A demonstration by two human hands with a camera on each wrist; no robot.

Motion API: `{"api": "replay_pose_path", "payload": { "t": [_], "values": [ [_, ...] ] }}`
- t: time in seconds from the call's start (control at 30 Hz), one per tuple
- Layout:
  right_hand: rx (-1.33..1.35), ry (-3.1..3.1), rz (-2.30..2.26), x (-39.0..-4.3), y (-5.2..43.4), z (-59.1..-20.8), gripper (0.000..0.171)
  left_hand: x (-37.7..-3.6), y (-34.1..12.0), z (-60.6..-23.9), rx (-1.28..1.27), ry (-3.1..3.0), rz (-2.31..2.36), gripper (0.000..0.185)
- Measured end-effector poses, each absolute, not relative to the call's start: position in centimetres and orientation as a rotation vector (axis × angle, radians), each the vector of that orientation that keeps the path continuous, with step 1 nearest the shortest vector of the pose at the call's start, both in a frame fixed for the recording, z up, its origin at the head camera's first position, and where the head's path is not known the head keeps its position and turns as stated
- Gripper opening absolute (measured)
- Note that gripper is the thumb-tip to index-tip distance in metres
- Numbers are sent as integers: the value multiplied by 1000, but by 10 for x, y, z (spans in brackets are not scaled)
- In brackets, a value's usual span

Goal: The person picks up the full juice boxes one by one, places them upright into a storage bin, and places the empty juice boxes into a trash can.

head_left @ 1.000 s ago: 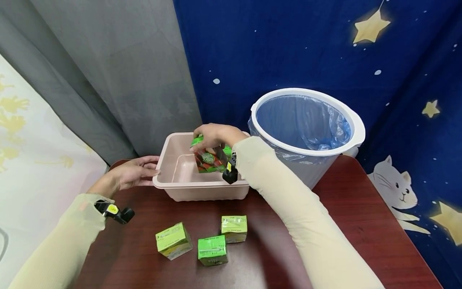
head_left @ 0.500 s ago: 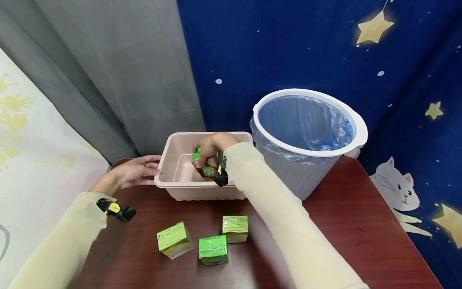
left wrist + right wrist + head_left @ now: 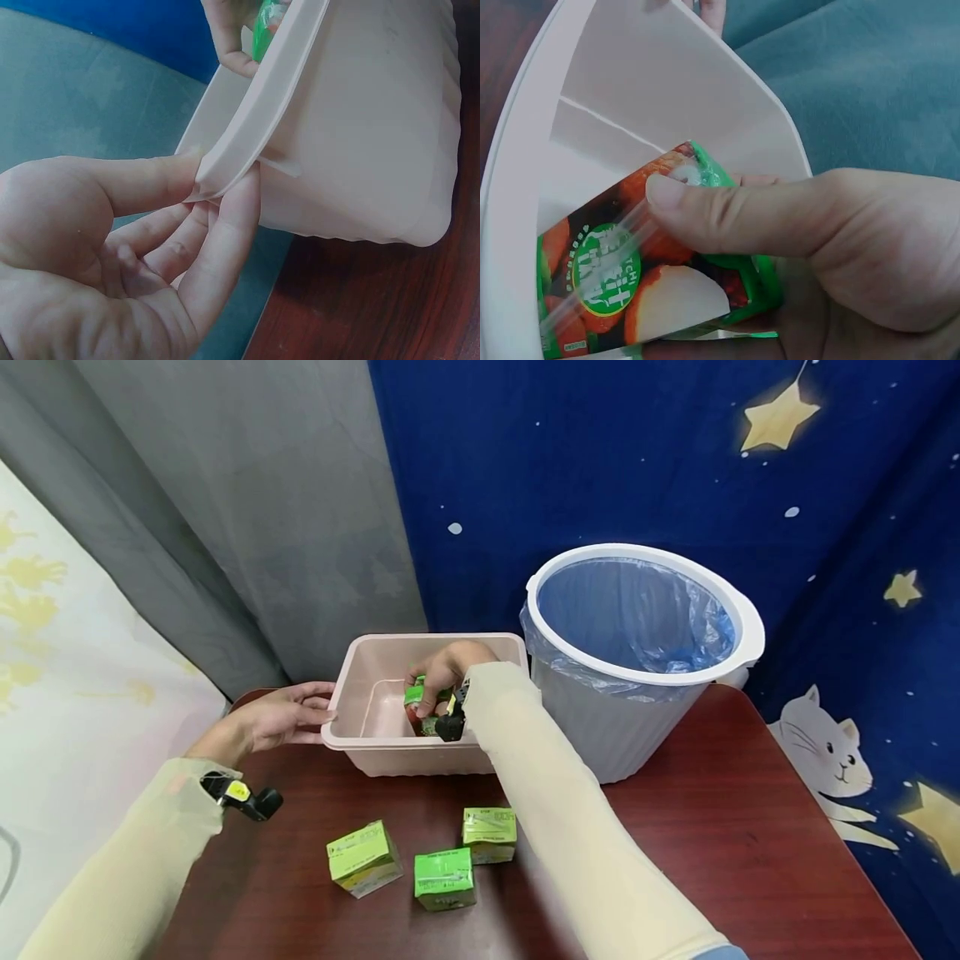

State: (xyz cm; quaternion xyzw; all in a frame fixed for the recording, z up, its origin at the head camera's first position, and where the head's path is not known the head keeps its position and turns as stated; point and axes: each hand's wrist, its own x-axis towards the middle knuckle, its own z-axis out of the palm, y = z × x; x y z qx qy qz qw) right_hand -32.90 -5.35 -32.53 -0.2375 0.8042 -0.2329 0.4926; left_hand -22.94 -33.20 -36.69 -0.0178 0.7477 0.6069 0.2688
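Right hand (image 3: 444, 672) grips a fruit-printed carton (image 3: 604, 262) inside the pink basin (image 3: 423, 759), left hand (image 3: 279, 719) pinching its rim (image 3: 259, 116); apparent step: placing, which calls for release.

Within the pink bin (image 3: 408, 744), you have room to reach down at its left end; the red-and-green carton (image 3: 649, 281) and your right fingers (image 3: 727, 217) take up its middle. Your left fingers (image 3: 229, 240) occupy its left rim. Right of the bin, the tall trash can (image 3: 600, 727) blocks you. Before the bin, you have a bare strip of surface (image 3: 405, 797), then three small boxes (image 3: 444, 877).
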Motion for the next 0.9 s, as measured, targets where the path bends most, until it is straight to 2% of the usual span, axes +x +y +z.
{"api": "replay_pose_path", "payload": {
  "t": [0.3, 0.53, 0.77, 0.9],
  "values": [
    [-703, 2053, -510, -336, -56, -343, 62, -228, -331, -368, -47, 2019, 1636, 80],
    [-786, 1992, -444, -337, -57, -351, 40, -228, -330, -367, -50, 2016, 1642, 80],
    [-697, 2115, -273, -337, -52, -358, 75, -228, -330, -368, -52, 2018, 1644, 80],
    [-681, 2105, -234, -338, -50, -358, 77, -229, -330, -368, -49, 2021, 1644, 79]
  ]
}}
